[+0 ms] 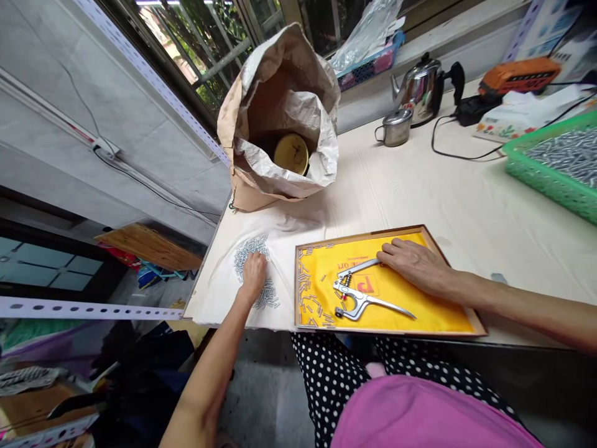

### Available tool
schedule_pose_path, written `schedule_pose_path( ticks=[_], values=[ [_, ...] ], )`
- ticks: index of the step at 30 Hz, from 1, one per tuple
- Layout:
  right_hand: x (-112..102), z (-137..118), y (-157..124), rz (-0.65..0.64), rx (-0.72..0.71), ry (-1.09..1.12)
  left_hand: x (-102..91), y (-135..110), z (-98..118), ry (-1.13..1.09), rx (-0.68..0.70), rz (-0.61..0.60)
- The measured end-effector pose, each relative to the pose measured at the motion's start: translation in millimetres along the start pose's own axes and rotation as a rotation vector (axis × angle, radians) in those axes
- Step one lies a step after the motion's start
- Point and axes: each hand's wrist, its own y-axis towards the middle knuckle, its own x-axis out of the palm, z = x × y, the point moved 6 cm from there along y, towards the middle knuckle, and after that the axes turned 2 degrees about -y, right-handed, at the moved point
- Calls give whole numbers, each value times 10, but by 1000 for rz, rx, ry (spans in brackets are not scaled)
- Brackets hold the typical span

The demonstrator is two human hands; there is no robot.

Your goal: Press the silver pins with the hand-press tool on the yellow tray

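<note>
My left hand (254, 275) is closed, its fingertips down in a pile of small silvery metal pieces (267, 294) on a white cloth. Whatever its fingers pinch is hidden. In a shallow tray (373, 332) lined with yellow lies a pair of silver spring-loaded pliers (357, 303) with jaws apart. Over the end of the pliers' upper handle, my right hand (410, 264) has its fingers closed; the lower handle lies free on the yellow lining. More of the small metal pieces (305, 286) are scattered along the tray's left side.
Behind the pile stands a large open paper sack (256, 186) with a round yellowish object (291, 154) inside. A green basket (550, 180) full of metal pieces is at the right. A kettle (420, 90), a metal cup (395, 127) and an orange device (517, 76) stand at the back.
</note>
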Motion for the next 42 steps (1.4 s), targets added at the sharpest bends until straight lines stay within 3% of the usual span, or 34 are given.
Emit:
schedule_pose_path(
  ticks=[12,16,19,22,25,28,32,37,42],
  values=[
    [-119,-29,45,-11,45,-38,35,102,-105,-36,-75,-91],
    [-211,-63,29,11,82,-65,-44,100,-103,-51,-84,-82],
    [-357,-249,-76,59,78,-50,-193,50,-31,-131,-100,-16],
    [-405,-532,-209,8,31,103,-351,-136,238,-502,-128,58],
    [-288,-722,-270,-152,45,241,-375,-447,778,-980,-86,-69],
    [-142,-709,-251,-291,108,265,-370,-751,1300,-1271,-78,-196],
    [-158,-526,-243,-229,32,186,-329,-921,1684,-1410,-119,-316],
    [-207,-308,-383,-136,-19,53,-223,-916,1913,-1493,-197,-422],
    [-209,-314,-415,-118,-26,33,-157,-947,2097,-1469,-229,-535]
  ],
)
